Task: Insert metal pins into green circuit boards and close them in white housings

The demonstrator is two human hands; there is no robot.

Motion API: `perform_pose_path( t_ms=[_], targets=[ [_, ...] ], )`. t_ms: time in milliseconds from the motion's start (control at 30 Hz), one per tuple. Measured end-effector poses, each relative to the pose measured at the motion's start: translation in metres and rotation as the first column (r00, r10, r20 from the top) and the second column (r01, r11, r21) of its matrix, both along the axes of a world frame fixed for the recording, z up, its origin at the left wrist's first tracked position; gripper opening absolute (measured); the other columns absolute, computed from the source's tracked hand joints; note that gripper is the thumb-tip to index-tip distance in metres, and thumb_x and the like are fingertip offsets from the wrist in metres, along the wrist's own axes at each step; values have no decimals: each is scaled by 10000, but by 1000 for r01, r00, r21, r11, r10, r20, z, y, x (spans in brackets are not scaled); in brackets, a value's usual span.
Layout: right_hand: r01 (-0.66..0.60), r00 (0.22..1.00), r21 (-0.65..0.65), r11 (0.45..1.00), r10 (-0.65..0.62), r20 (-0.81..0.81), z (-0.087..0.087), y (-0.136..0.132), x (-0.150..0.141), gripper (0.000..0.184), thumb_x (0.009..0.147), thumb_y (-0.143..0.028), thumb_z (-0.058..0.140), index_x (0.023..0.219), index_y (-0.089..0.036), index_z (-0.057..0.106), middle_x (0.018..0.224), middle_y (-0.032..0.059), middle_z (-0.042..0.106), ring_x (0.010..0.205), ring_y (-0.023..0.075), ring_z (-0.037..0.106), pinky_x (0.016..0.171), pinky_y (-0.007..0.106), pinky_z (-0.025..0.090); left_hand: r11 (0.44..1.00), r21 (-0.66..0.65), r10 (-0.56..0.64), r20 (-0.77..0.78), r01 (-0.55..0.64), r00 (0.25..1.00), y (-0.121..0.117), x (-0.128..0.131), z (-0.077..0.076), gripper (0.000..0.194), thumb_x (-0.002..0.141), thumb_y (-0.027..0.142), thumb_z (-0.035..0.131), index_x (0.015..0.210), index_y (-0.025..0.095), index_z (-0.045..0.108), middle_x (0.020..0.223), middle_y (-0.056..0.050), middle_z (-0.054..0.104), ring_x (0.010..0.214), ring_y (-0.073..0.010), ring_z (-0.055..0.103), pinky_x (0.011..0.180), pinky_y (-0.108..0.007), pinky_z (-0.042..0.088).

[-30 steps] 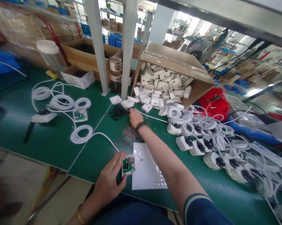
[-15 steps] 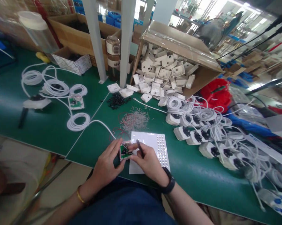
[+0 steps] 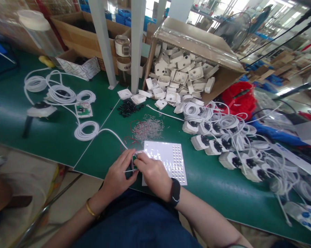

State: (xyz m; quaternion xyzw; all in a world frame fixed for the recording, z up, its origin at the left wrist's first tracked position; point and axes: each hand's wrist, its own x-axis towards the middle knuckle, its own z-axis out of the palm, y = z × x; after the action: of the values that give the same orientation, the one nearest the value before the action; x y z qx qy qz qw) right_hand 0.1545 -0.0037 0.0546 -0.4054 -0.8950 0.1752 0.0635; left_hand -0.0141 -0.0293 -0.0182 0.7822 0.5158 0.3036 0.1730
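Note:
My left hand (image 3: 119, 172) is closed around the edge of a small white plastic case with a green circuit board (image 3: 134, 165) inside. A white cable (image 3: 114, 132) runs from the case to a coil on the left. My right hand (image 3: 154, 172) bends over the case with its fingers closed at the board, hiding most of it. A thin pale rod (image 3: 128, 171) pokes out leftward below the case; what it belongs to is hidden. Under my right hand lies a white sheet (image 3: 163, 155) with rows of small shiny dots.
Small pins (image 3: 148, 128) and black parts (image 3: 129, 107) lie in piles beyond my hands. A tipped cardboard box (image 3: 196, 34) spills white cases (image 3: 181, 77). Cabled white units (image 3: 212, 146) line the right. Another board in a case (image 3: 83, 110) and a bottle (image 3: 123, 58) stand left of centre.
My right hand has turned over and moved left onto the case, covering more of the board. The dark pen-like tool in its fingers no longer shows, and a thin rod now protrudes leftward.

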Motion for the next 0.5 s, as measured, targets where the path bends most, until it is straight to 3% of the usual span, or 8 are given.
perform_pose_path(
  t_ms=[133, 267, 400, 500],
  targets=[
    [117, 992, 60, 991, -120, 41, -5, -9, -9, 223, 940, -111, 373, 1061, -159, 554, 1112, 91, 597, 777, 153, 619, 591, 241, 464, 1000, -13, 4, -11, -5, 1000, 0, 0, 2, 628, 833, 229, 525, 1405, 190, 268, 1365, -128, 468, 1279, -258, 439, 1066, -427, 404],
    [219, 962, 97, 971, -231, 142, -8, -8, -16, 177, 948, -187, 395, 979, -179, 569, 973, 85, 620, 708, 169, 620, 519, 243, 410, 1000, -3, -11, -14, 11, 1000, 0, 1, 2, 620, 824, 222, 538, 1389, 191, 285, 1364, -129, 468, 1282, -259, 434, 1067, -424, 399],
    [247, 944, 79, 966, -258, 205, 1, -2, -22, 188, 951, -277, 403, 937, -187, 568, 881, 76, 623, 670, 193, 627, 486, 255, 391, 1000, -20, -11, -2, 11, 1000, 0, 1, -2, 642, 815, 208, 547, 1394, 191, 271, 1366, -129, 465, 1297, -264, 415, 1072, -431, 391],
    [246, 930, 71, 967, -256, 263, 7, -3, -22, 171, 949, -222, 392, 967, -162, 551, 870, 90, 619, 663, 206, 630, 475, 270, 395, 1000, -27, -7, 5, 7, 1000, -1, 0, -4, 651, 820, 212, 544, 1403, 197, 255, 1371, -128, 459, 1302, -265, 408, 1075, -438, 387]
  ],
)
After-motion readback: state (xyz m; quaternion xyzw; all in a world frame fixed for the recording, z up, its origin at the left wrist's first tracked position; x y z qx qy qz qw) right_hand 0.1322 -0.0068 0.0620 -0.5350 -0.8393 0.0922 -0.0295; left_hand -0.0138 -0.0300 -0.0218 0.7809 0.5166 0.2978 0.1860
